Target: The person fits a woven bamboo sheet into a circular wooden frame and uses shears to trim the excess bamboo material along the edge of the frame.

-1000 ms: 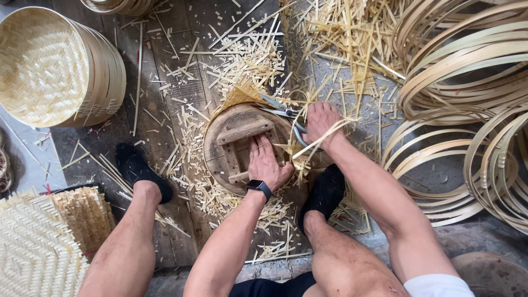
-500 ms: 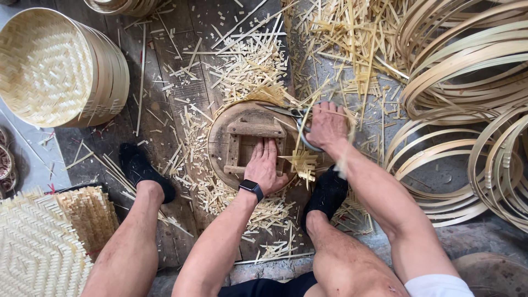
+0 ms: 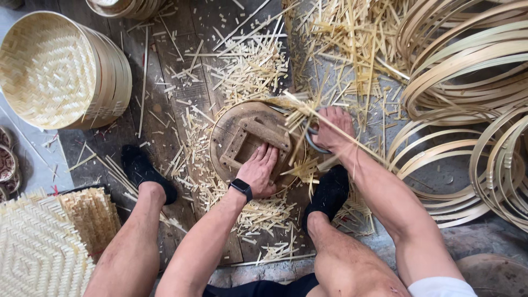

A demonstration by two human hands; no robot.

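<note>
Seen from above: bamboo hoops [image 3: 467, 82] heaped at right, well apart from a big woven basket [image 3: 60, 69] on its side at upper left. Woven mat [image 3: 36, 247] at lower left. Bamboo offcuts [image 3: 247, 66] scattered over the floor planks [image 3: 170, 93]. In the middle, between two black-socked feet, a round wooden frame [image 3: 245, 140] lying flat. Left hand [image 3: 258, 171] pressed flat on it, fingers spread, gripping nothing. Right hand [image 3: 333, 129] at the frame's right edge, clenched on a dark curved tool [image 3: 313, 144] among loose strips [image 3: 313, 113].
</note>
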